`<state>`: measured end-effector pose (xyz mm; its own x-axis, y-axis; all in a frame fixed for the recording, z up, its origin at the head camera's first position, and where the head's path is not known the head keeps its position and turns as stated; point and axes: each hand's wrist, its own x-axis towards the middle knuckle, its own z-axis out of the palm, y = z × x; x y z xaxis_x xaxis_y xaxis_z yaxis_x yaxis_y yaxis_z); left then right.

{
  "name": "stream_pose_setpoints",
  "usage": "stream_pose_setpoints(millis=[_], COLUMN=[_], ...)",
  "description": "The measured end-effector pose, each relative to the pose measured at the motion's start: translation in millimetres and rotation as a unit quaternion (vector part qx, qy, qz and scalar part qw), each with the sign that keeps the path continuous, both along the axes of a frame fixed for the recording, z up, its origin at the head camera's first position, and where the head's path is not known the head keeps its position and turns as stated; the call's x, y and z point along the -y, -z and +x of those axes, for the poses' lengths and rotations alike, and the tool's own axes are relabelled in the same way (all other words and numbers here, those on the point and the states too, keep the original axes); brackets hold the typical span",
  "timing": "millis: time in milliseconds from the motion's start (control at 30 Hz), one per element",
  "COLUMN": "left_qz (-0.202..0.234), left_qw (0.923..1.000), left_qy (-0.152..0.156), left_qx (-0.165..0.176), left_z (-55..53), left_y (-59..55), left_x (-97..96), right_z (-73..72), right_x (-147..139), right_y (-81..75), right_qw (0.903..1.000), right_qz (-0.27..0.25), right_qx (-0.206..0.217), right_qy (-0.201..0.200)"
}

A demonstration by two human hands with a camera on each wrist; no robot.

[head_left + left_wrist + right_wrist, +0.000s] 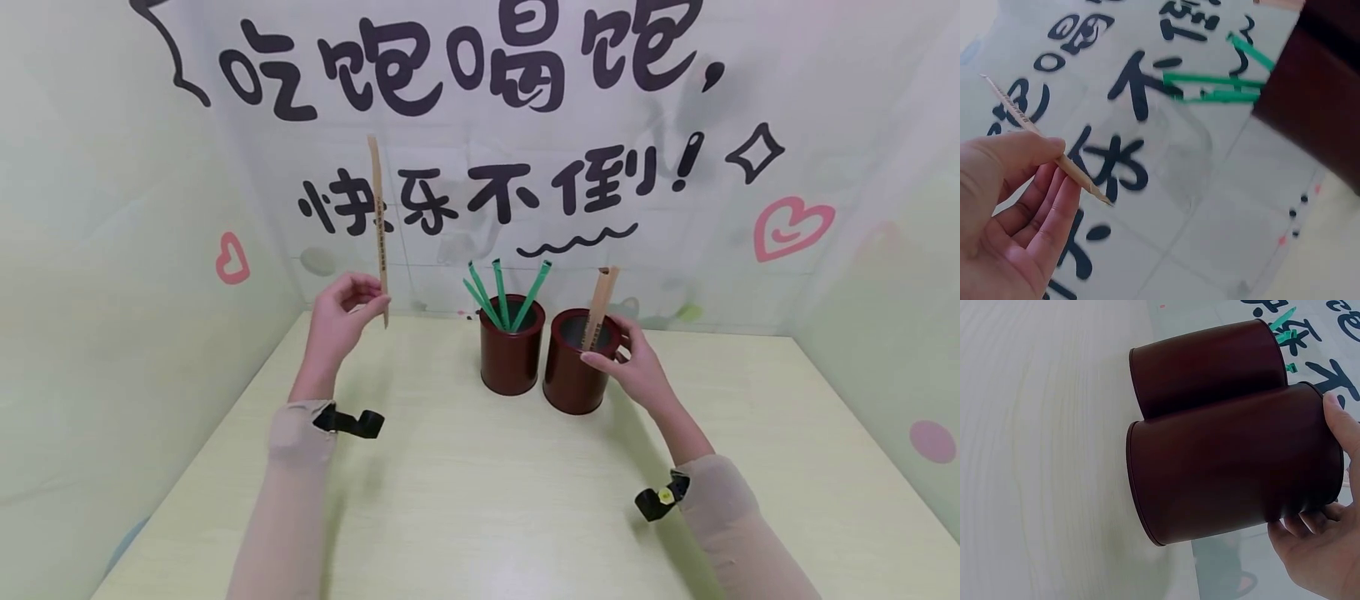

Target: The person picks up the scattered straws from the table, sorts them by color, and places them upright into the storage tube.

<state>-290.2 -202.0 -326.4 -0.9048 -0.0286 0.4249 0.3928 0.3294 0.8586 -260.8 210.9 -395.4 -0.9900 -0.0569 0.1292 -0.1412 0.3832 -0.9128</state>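
Note:
My left hand [341,321] pinches a slim tan paper-wrapped stick [378,217] near its lower end, between thumb and fingers. The stick stands nearly upright above the table, a column of dark print along it. In the left wrist view its lower tip [1100,195] pokes out past the fingers. On the right, my right hand [636,367] grips the upper part of a dark red cylindrical holder [573,379], thumb at the rim and fingers around its side. Several similar tan sticks [597,304] lean inside that holder. The right wrist view shows the holder's smooth side [1229,469] and base edge.
Just left of the gripped holder stands a matching dark red holder [510,362] with several green sticks [501,292] leaning in it. Both stand on the pale wooden table [465,500]. A white printed backdrop [480,225] rises behind, with side panels left and right.

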Motion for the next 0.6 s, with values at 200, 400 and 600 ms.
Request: stream_pose_setpoints(millis=[200,400,600], left_qz=[0.031,0.024,0.01], left_qw=[0.9967,0.9892,0.9835], left_qy=[0.072,0.144,0.18], left_qx=[-0.021,-0.019,0.004], left_z=[-1.3,-7.5,-15.3], left_y=[-23.3,-30.2,-15.1], left_x=[-46.1,-106.8,-164.6], right_z=[-0.1,-0.9,-2.6], right_x=[-2.1,-0.9,3.9], right_y=[-1.9,-0.4,2.1], right_qw=[1.0,1.0,0.9999], right_qz=[0.003,0.005,-0.003], right_qx=[0.001,0.003,0.0], right_qy=[-0.002,-0.005,-0.01])
